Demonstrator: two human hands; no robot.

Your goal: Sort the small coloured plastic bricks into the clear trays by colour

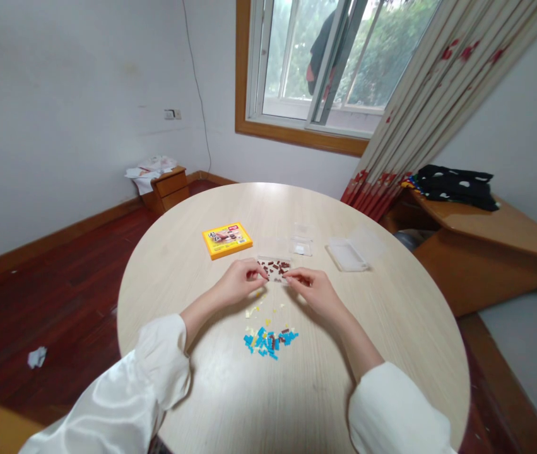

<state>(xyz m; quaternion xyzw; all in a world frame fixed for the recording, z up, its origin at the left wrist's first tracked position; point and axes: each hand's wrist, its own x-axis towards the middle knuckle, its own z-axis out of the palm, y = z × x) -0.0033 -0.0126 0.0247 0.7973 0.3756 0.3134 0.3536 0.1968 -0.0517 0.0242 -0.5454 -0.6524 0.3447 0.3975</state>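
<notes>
A small clear plastic tray (274, 259) with several dark brown toy bricks (278, 265) lies between my hands near the middle of the table. My left hand (241, 277) reaches to its front left corner, thumb and fingers pinched together. From the other side my right hand (313, 287) comes to the front right part of the tray, its fingertips also closed. Whatever sits between the fingertips of either hand is too small to tell. Nearer to me lie a loose pile of blue bricks (268, 342) with some brown ones, and scattered yellow and cream bricks (267, 322).
A yellow box (227, 240) with a printed picture rests on the round table (192, 378), beyond my left hand. Clear plastic containers (301, 246) and a larger clear case (348, 255) lie farther back. Dark cloth (457, 187) covers a wooden cabinet at the right.
</notes>
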